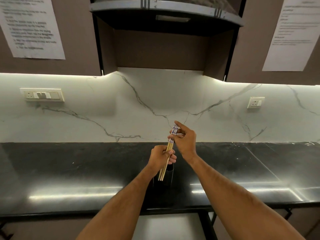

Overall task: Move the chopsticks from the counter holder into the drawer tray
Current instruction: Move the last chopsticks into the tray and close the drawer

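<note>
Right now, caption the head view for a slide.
Both hands hold chopsticks above the holder.

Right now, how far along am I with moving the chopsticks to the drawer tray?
Done: the chopsticks are lifted out of the dark holder on the counter. In hand: your left hand grips their middle, your right hand pinches the patterned tops. Left: placing them in the drawer tray, which isn't in view.

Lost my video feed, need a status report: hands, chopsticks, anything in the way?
Left hand grips chopsticks mid-shaft. Right hand pinches their patterned tops. Bundle lifted above black holder on counter. Drawer tray not visible; nothing blocking.
</note>
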